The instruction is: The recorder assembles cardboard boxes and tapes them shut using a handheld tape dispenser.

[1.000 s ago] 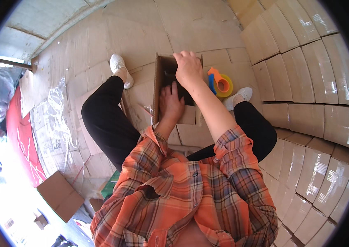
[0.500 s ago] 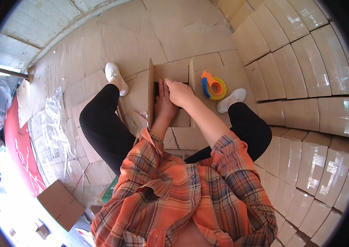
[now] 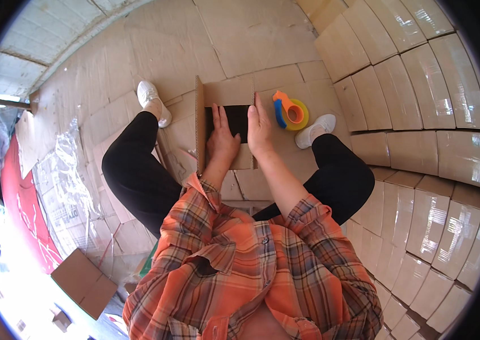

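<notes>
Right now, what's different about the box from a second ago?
The right hand left the far end of the box, went to the middle, then moved right; now it lies against the right flap. The far flap has folded inward. The left hand stays at the box, and the tape stays on its right.

- strong glare is seen past the near left corner of the cardboard floor [image 3: 251, 39]
- highlights are reflected by stacked cartons [image 3: 425, 218]
- edges are bent by fisheye distortion
</notes>
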`<state>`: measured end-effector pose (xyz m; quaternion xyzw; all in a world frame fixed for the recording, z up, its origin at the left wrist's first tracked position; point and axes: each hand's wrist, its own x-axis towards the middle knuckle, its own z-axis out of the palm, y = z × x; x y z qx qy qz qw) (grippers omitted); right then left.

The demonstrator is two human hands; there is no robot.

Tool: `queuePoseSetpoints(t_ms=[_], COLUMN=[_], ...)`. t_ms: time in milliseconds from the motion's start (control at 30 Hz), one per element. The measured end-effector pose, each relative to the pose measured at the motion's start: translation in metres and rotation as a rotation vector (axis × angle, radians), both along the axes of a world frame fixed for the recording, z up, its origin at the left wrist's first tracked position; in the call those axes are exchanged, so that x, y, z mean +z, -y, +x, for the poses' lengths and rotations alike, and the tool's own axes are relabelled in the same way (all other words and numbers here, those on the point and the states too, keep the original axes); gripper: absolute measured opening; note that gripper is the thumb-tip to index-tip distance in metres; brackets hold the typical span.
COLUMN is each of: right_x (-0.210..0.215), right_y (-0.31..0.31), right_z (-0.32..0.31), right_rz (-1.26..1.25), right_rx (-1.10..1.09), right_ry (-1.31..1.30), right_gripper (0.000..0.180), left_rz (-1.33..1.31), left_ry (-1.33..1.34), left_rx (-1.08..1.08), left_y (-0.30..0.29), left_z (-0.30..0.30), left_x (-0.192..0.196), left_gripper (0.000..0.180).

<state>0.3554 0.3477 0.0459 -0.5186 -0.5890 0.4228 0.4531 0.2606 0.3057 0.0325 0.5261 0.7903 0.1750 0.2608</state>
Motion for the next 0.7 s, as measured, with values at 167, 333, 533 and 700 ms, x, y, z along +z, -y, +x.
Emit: queuePoseSetpoints(t_ms=[167,333,533,700], right_x=[-0.003,-0.014,-0.017,-0.02], right_y=[0.014,0.0,-0.004,-0.003], right_z=[-0.028,0.002,0.01,0.004], right_rz=[0.051,0.054,-0.174,-0.13], right_rx=[-0.097,0.06,0.054,0.033], right_ry=[0.793,0.629,0.612,0.64], right_gripper=[0.053,0.051,0.071,0.078], left_rz=[-0.02,0.518,0.698,0.591], left_ry=[-0.042,0.105,0.614,0.416], left_rx=[-0.056,0.056,0.038,0.221], left_y=[-0.002,0.006,0.039,0.034], left_z=[-0.005,-0.004,-0.004,-0.071], left_x=[-0.036,-0.031,0.055,0.048], left_gripper=[0.072,0.055,0.029,0.032])
